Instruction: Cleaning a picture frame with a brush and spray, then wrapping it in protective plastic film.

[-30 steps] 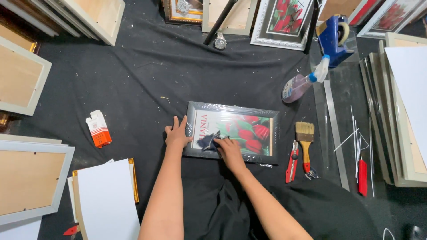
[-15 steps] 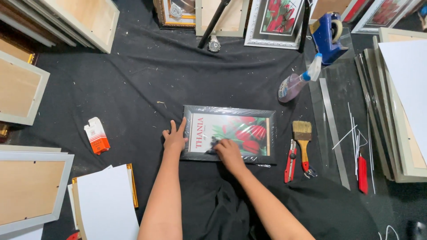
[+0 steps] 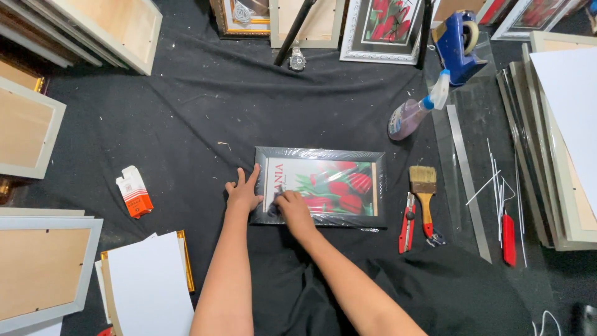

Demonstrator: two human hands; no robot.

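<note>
On frame (image 3: 318,187), hands (image 3: 268,200) further left.

Dark-framed picture of red tulips (image 3: 329,186), plastic-wrapped, lying flat and face-up on black cloth

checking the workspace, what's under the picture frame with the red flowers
Black cloth lies under the picture frame; what the frame covers can't be seen. Both hands rest on it.
</note>
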